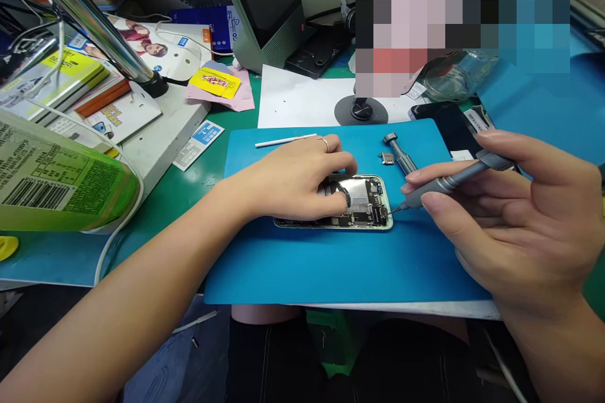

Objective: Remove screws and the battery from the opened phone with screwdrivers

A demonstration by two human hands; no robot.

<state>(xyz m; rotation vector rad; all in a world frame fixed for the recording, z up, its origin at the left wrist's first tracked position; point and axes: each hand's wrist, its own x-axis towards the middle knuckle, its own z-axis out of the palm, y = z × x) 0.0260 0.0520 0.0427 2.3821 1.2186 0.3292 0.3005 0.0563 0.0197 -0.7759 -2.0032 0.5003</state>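
Observation:
An opened smartphone (362,201) lies on the blue mat (302,264), its circuit board and metal parts bare. My left hand (309,176) spans the phone's left part, thumb on the near side and fingers curled over the far side, gripping it. Between the thumb and fingers of my right hand (529,208) is a grey precision screwdriver (442,186). Its thin tip meets the phone's right end, close to the lower corner. A second grey screwdriver (400,154) lies behind, partly hidden by my right fingers. Beside it rests a small metal part (387,158).
A white stick (283,141) lies on the mat's far side. Behind the mat are white paper (302,97), a round dark stand (361,111), a glass jar (458,75) and a monitor (265,6). At left are a green package (61,182), a lamp pole (99,19) and a white cable (106,252).

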